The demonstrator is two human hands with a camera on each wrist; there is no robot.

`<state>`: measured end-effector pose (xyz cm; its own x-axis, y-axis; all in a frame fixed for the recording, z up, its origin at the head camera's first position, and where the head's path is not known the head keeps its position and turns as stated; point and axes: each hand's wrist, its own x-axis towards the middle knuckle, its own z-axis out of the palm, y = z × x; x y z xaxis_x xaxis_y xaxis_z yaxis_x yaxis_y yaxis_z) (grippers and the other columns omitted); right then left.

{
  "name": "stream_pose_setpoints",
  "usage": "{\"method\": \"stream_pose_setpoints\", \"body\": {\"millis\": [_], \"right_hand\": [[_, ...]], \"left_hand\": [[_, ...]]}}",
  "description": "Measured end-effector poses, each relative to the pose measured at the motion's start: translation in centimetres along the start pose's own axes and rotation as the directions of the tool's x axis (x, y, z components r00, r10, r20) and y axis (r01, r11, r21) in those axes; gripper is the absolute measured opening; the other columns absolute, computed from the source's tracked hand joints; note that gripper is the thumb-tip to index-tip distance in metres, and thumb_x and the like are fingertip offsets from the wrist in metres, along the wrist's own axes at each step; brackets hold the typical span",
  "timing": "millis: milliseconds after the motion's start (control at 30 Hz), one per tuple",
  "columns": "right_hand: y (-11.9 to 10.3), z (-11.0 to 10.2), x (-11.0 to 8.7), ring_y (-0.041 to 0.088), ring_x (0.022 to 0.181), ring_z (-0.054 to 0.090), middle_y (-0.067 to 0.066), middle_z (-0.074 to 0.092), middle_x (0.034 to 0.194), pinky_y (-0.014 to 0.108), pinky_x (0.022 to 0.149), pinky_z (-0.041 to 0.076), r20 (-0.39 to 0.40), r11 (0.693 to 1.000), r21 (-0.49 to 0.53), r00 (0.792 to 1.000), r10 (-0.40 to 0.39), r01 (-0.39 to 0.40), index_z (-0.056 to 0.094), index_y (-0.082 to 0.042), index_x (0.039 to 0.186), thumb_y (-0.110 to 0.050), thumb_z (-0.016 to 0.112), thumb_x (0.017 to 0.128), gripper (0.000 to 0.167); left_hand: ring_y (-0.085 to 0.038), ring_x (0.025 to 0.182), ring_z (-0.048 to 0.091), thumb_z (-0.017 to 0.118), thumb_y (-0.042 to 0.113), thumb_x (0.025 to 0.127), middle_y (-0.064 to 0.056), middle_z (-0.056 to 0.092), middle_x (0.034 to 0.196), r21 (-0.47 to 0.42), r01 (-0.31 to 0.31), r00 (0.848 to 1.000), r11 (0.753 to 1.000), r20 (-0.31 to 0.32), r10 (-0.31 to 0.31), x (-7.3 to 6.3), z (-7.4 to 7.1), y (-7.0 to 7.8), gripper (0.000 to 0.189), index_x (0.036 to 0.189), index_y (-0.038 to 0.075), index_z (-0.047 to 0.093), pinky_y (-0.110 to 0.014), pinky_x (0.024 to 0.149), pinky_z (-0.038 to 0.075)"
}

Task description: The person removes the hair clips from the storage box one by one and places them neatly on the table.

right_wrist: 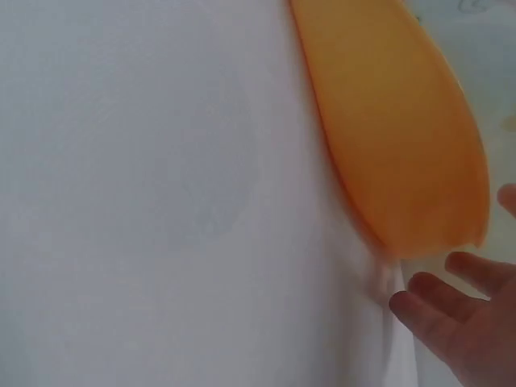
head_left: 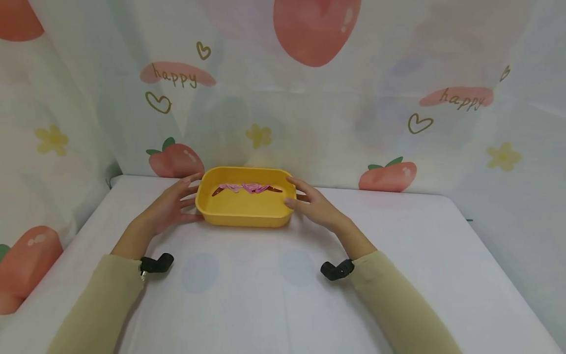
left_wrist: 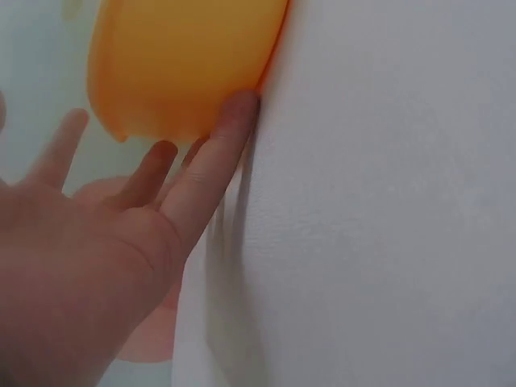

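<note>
A yellow rectangular tray (head_left: 245, 221) with rounded corners stands at the back of the white table. Inside it, along the far side, lie pink looped strands (head_left: 254, 188) with narrow dark red-brown pieces at both ends; their kind is too small to tell. My left hand (head_left: 165, 209) is at the tray's left end, fingers spread and fairly straight, one fingertip at its lower edge in the left wrist view. At the right end is my right hand (head_left: 319, 209), its fingers extended around the corner; in the right wrist view, the fingertips (right_wrist: 411, 305) appear slightly apart from the tray wall.
The white-covered table (head_left: 247, 305) reaches a patterned cloth backdrop (head_left: 309, 123) just behind the tray. Another cloth side hangs at the left. A black wrist device (head_left: 157, 263) sits on the left wrist, and a similar device (head_left: 337, 270) on the right.
</note>
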<state>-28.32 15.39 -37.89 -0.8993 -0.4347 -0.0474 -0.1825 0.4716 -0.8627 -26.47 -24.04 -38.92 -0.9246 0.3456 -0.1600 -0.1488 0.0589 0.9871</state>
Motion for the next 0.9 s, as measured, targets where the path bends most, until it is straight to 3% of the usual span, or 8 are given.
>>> {"method": "stream_pose_setpoints", "body": {"millis": [200, 333, 533, 900], "right_hand": [[0.7, 0.5, 1.1, 0.033, 0.14, 0.042, -0.002, 0.024, 0.164, 0.048, 0.112, 0.041, 0.012, 0.996, 0.081, 0.999, 0.032, -0.033, 0.031, -0.028, 0.157, -0.039, 0.065, 0.096, 0.07], [1.1, 0.6, 1.4, 0.032, 0.139, 0.043, 0.0, 0.026, 0.163, 0.048, 0.112, 0.041, 0.006, 0.994, 0.097, 0.999, 0.052, -0.052, 0.032, -0.027, 0.156, -0.027, 0.066, 0.095, 0.069], [1.3, 0.4, 1.1, 0.032, 0.139, 0.043, 0.001, 0.027, 0.162, 0.048, 0.113, 0.04, -0.011, 0.993, 0.094, 0.997, 0.079, -0.078, 0.033, -0.029, 0.156, -0.02, 0.064, 0.093, 0.07], [1.6, 0.1, -0.2, 0.031, 0.137, 0.047, 0.001, 0.027, 0.162, 0.043, 0.109, 0.044, -0.006, 0.99, 0.117, 0.997, 0.078, -0.077, 0.032, -0.028, 0.156, -0.015, 0.063, 0.091, 0.073]], "left_hand": [[-0.043, 0.146, 0.027, 0.036, 0.057, 0.103, -0.011, 0.013, 0.166, 0.026, 0.05, 0.999, 0.998, -0.015, -0.05, 1.1, -0.2, -0.5, 0.063, 0.159, 0.031, 0.023, -0.054, 0.095, 0.052], [-0.042, 0.14, 0.036, 0.044, 0.045, 0.105, -0.011, 0.021, 0.163, 0.044, 0.064, 0.998, 0.997, -0.026, -0.063, 1.5, -0.2, -0.5, 0.059, 0.159, 0.028, 0.024, -0.053, 0.095, 0.053], [-0.043, 0.136, 0.043, 0.05, 0.025, 0.105, -0.016, 0.024, 0.162, 0.065, 0.062, 0.997, 0.996, -0.045, -0.059, 1.3, 0.3, -0.6, 0.057, 0.158, 0.026, 0.027, -0.051, 0.092, 0.055], [-0.046, 0.135, 0.044, 0.054, 0.018, 0.103, -0.018, 0.026, 0.16, 0.029, 0.075, 0.996, 0.997, -0.04, -0.074, 0.6, 1.4, -0.6, 0.056, 0.154, 0.021, 0.032, -0.053, 0.092, 0.054]]}}
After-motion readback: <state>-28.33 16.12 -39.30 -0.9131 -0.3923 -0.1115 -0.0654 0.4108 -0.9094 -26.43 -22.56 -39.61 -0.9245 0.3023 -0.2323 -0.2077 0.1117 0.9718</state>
